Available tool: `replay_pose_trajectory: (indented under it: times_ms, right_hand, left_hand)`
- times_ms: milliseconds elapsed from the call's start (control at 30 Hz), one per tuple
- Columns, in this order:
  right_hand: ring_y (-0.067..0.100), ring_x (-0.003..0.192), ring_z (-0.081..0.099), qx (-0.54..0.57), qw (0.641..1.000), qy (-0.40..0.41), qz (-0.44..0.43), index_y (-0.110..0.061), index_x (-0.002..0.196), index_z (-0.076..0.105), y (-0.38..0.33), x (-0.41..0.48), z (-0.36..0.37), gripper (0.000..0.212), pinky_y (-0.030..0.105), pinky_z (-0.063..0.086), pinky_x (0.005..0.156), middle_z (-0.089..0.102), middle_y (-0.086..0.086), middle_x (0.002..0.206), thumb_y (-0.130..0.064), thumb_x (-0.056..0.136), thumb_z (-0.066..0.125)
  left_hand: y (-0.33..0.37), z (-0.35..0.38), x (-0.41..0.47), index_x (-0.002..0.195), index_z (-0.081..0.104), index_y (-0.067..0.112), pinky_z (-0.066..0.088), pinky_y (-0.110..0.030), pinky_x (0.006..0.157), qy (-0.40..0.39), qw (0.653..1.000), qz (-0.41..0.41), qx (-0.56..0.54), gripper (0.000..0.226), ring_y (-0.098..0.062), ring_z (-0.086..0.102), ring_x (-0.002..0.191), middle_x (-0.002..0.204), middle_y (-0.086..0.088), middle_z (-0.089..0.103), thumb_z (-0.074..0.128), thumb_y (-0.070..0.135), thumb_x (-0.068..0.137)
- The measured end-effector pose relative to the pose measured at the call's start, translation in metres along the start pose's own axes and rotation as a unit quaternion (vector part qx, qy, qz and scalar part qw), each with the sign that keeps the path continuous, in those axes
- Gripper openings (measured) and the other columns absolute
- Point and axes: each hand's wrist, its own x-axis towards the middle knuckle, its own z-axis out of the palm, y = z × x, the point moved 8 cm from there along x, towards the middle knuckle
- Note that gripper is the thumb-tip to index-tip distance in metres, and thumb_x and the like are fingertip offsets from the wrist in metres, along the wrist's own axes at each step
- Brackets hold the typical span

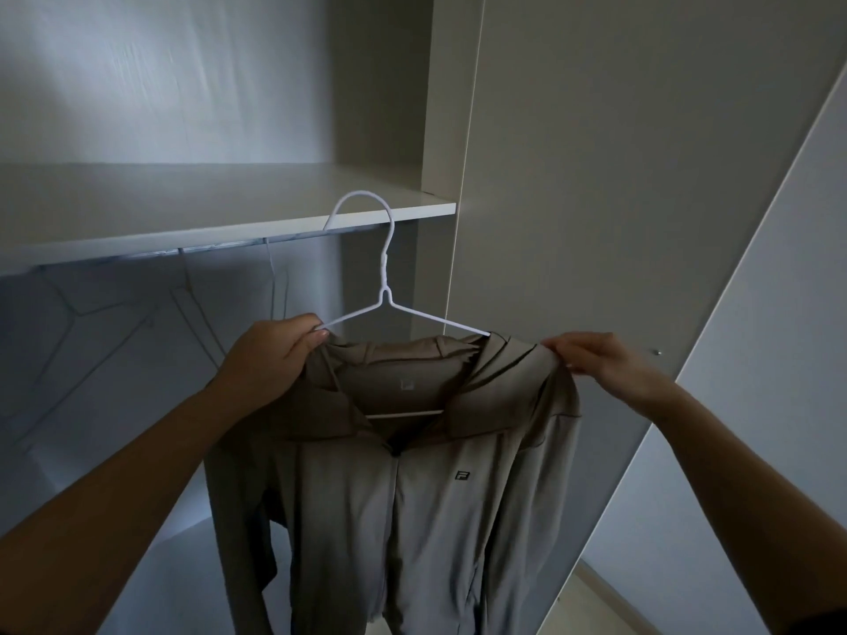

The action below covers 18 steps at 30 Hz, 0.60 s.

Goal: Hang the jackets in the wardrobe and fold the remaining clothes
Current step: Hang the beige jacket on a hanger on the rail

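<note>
Beige, soft jacket looks light and limp on the thin wire hanger; left hand grips one shoulder with the wire, right hand pinches the other.

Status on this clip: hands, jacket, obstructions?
Left hand grips hanger and jacket shoulder. Right hand pinches other shoulder. Hook in front of shelf edge, not on rail.

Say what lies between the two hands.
Head view: the beige jacket, draped on the white wire hanger, stretches from the left hand to the right hand.
</note>
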Motion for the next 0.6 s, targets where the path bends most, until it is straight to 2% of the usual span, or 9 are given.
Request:
replay_pose_trajectory:
  times_ms: [67,133,200,333,367,433,500,533,600]
  right_hand:
    - [-0.005,0.082,0.063,0.016,0.999,0.019,-0.033,-0.014,0.094,0.071,-0.011,0.006,0.003,0.016,0.008,0.047,0.077,0.072,-0.005,0.09,-0.01,0.094,0.055]
    - [-0.007,0.074,0.061,0.0,0.997,0.043,-0.058,-0.011,0.085,0.071,-0.016,0.013,0.005,0.012,0.009,0.046,0.074,0.07,-0.002,0.082,-0.003,0.088,0.063]
    - [-0.008,0.069,0.059,-0.001,0.995,0.074,-0.059,-0.006,0.083,0.071,-0.012,0.015,0.002,0.011,0.009,0.045,0.073,0.068,0.0,0.078,0.001,0.087,0.064]
    - [-0.007,0.06,0.055,0.01,0.991,0.131,-0.033,0.003,0.085,0.067,0.014,0.012,-0.014,0.01,0.015,0.045,0.067,0.062,0.0,0.07,0.004,0.09,0.058]
    - [-0.006,0.062,0.056,-0.001,0.993,0.116,-0.025,0.003,0.086,0.066,0.018,0.012,-0.016,0.009,0.018,0.046,0.068,0.063,0.001,0.072,0.003,0.091,0.058]
    - [0.001,0.08,0.061,-0.024,0.997,0.066,-0.014,-0.004,0.098,0.065,0.022,0.016,-0.013,0.01,0.021,0.047,0.079,0.067,0.004,0.089,-0.001,0.092,0.058]
    - [0.009,0.1,0.06,-0.048,0.998,0.021,-0.027,-0.011,0.115,0.059,0.013,0.025,-0.008,0.024,0.022,0.045,0.091,0.065,0.002,0.108,-0.006,0.092,0.06]
    - [0.009,0.103,0.059,-0.067,0.997,-0.002,-0.043,-0.014,0.119,0.057,0.004,0.03,-0.003,0.028,0.02,0.043,0.092,0.063,-0.001,0.111,-0.009,0.092,0.061]
    - [0.004,0.096,0.058,-0.114,0.988,-0.054,-0.084,-0.018,0.117,0.059,-0.016,0.041,0.01,0.025,0.012,0.042,0.085,0.064,-0.005,0.105,-0.018,0.093,0.062]
  left_hand:
    - [0.004,0.004,0.003,0.077,0.061,0.007,0.042,-0.036,0.054,0.0,1.0,0.006,0.001,0.036,-0.022,0.053,0.055,0.059,-0.007,0.056,0.039,0.031,0.093]
    - [0.007,0.008,0.006,0.075,0.058,0.012,0.04,-0.033,0.053,-0.002,1.0,0.007,0.003,0.032,-0.021,0.052,0.054,0.058,-0.005,0.055,0.039,0.031,0.093]
    - [0.007,0.012,0.009,0.073,0.055,0.016,0.037,-0.03,0.051,-0.003,1.0,0.007,0.001,0.028,-0.019,0.051,0.053,0.057,-0.002,0.052,0.04,0.03,0.093]
    - [-0.002,0.014,0.01,0.069,0.053,0.014,0.035,-0.029,0.05,0.009,1.0,-0.008,-0.01,0.027,-0.018,0.049,0.051,0.055,-0.001,0.049,0.045,0.02,0.095]
    - [-0.003,0.014,0.011,0.069,0.052,0.016,0.033,-0.026,0.05,0.012,1.0,-0.008,-0.009,0.027,-0.016,0.049,0.051,0.055,0.002,0.048,0.048,0.016,0.095]
    - [-0.002,0.018,0.014,0.07,0.053,0.015,0.032,-0.021,0.051,0.01,1.0,-0.005,-0.006,0.025,-0.016,0.049,0.051,0.055,0.003,0.047,0.047,0.017,0.095]
    - [0.004,0.024,0.02,0.071,0.055,0.011,0.033,-0.022,0.051,0.007,1.0,0.004,0.0,0.027,-0.019,0.05,0.051,0.056,0.0,0.05,0.044,0.022,0.093]
    - [0.007,0.028,0.024,0.071,0.055,0.011,0.033,-0.023,0.05,0.005,1.0,0.008,0.002,0.028,-0.02,0.05,0.051,0.056,-0.001,0.05,0.044,0.024,0.093]
    - [0.013,0.038,0.034,0.071,0.055,0.01,0.037,-0.029,0.05,-0.004,1.0,0.017,0.008,0.028,-0.022,0.05,0.052,0.058,-0.003,0.051,0.043,0.025,0.093]
